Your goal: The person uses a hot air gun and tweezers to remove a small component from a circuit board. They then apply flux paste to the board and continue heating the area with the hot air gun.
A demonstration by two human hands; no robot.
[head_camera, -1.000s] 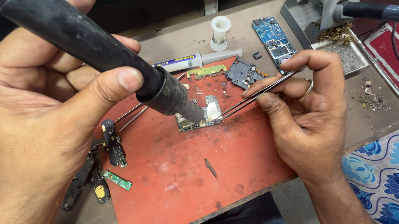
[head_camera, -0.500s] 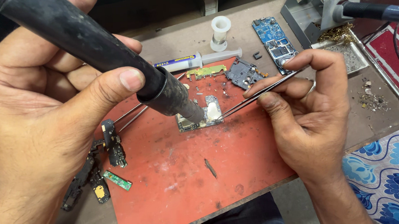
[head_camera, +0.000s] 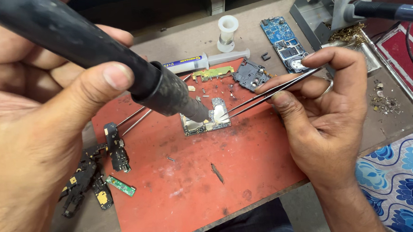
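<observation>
My left hand grips a thick black hot-air wand, its nozzle pointing down at a small circuit board lying on a red work mat. My right hand pinches thin metal tweezers, and their tips touch the right side of the same board, just beside the nozzle. The nozzle hides part of the board's top.
A syringe, a white solder spool, a blue board, a black frame part and a soldering iron in its metal stand lie at the back. Black flex parts sit at the mat's left edge. Spare tweezers lie under the wand.
</observation>
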